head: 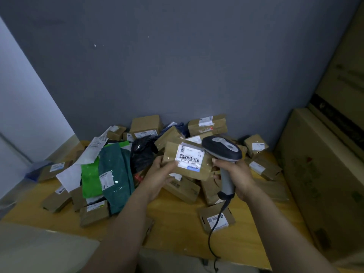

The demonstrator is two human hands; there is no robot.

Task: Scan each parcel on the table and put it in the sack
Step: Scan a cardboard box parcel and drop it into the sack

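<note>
My left hand (160, 175) grips a small brown cardboard parcel (204, 168) by its left edge and holds it above the pile, its white barcode label facing me. My right hand (235, 174) grips the handle of a grey and dark blue barcode scanner (222, 147). The scanner's head sits right beside the parcel's upper right corner. Its black cable hangs down past the table's front edge. A pale grey sack (39, 249) shows at the lower left, its opening hidden.
Several cardboard parcels and green (90, 178), teal (116, 174) and black (142, 152) plastic mailers are heaped on the wooden table (177, 223). A flat parcel (216, 218) lies near the front edge. Large cartons (323, 174) stand on the right, a grey wall behind.
</note>
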